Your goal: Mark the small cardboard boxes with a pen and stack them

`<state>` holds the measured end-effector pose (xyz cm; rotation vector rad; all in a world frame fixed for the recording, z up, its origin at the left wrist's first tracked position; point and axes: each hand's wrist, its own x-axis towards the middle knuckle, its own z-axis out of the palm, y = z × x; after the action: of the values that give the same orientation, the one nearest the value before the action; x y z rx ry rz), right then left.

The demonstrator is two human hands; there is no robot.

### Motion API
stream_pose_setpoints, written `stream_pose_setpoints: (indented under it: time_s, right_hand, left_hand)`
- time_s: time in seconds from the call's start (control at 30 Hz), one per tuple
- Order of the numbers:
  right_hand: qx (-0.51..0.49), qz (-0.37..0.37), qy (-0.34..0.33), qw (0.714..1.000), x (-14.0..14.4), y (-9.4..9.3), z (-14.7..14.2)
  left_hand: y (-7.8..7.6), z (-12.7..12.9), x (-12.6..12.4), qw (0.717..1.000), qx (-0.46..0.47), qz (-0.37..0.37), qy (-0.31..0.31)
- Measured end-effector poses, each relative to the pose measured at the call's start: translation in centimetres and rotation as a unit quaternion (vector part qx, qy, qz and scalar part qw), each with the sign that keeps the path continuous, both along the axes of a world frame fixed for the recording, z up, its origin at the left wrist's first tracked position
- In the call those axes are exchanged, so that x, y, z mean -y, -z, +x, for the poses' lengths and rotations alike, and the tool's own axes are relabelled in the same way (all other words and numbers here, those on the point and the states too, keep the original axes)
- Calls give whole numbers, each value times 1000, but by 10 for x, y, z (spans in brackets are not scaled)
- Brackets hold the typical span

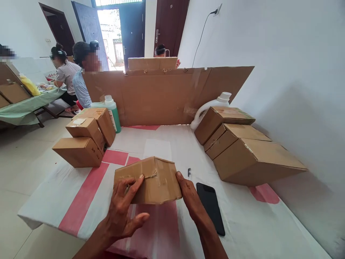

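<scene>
- Holding a small cardboard box [151,180] at the near middle of the bench [242,223], tilted, near edge lifted off the cloth.
- Left hand [125,208] clamped on the box's near-left corner: forefinger laid over the top by a torn tape seam, thumb curled loose below, not touching.
- Right hand [188,196] pressed flat against the box's right end, fingers together; more bracing than gripping.
- Judgement: to do this well, keep both hands on opposite ends so the box can't twist, and work the seam with the left fingertip, not the whole hand.
- Pen [189,173] lies just right of the box, far of the right hand.
- Black phone [210,207] sits just beside the right wrist; easy to knock, looks like.
- Three stacked boxes [86,138] at far left, green bottle [113,111] behind them.
- Row of larger boxes [242,151] at right, white jug [212,106] at its far end.
- Cardboard screen [161,93] stands across the far edge.
- Other people sit beyond it and at a far-left table [21,108].
</scene>
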<state>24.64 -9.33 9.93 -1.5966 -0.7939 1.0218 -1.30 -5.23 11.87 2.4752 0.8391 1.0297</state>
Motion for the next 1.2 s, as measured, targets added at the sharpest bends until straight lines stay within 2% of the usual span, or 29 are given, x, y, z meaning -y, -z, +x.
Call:
stream_pose_setpoints:
  time_s: [0.07,0.17,0.3,0.4,0.47,0.57,0.63,0.73,0.8,0.9,0.97,1.03,1.13,1.2]
  right_hand:
    - [-34,7,15,999,-4,6,2]
    - [-155,56,-1,986,-3,28,2]
    - [-253,49,67,964,-3,56,2]
    - [-269,46,70,960,-9,68,2]
    - [-237,40,55,969,-14,72,3]
    - [-79,-8,75,994,-14,77,8]
    - [36,-36,109,993,-10,81,14]
    - [141,-40,160,976,-1,87,21]
    - [149,-4,144,978,5,94,20]
    - [82,57,70,993,10,103,9]
    - [54,65,49,995,13,103,1]
    - [53,62,37,996,14,94,-5]
    - [70,56,-2,996,15,69,-9]
    - [93,56,0,994,14,54,-10]
  left_hand:
    - [2,10,-9,1000,-19,11,-6]
    - [8,14,-25,999,-37,7,-13]
    - [19,0,-46,997,-53,-20,-59]
    - [30,-11,-58,994,-56,-53,-71]
    - [35,-14,-63,992,-46,-101,-59]
    - [43,-13,-67,983,-2,-174,-50]
    - [49,-12,-67,974,36,-216,-55]
    - [61,-10,-63,962,58,-265,-40]
    - [71,-6,-57,955,62,-287,-34]
    - [86,4,-48,938,100,-332,-20]
    - [92,11,-43,933,127,-335,-17]
    - [90,14,-39,940,129,-311,-46]
    - [75,11,-35,953,102,-263,-111]
    - [61,7,-34,961,84,-223,-141]
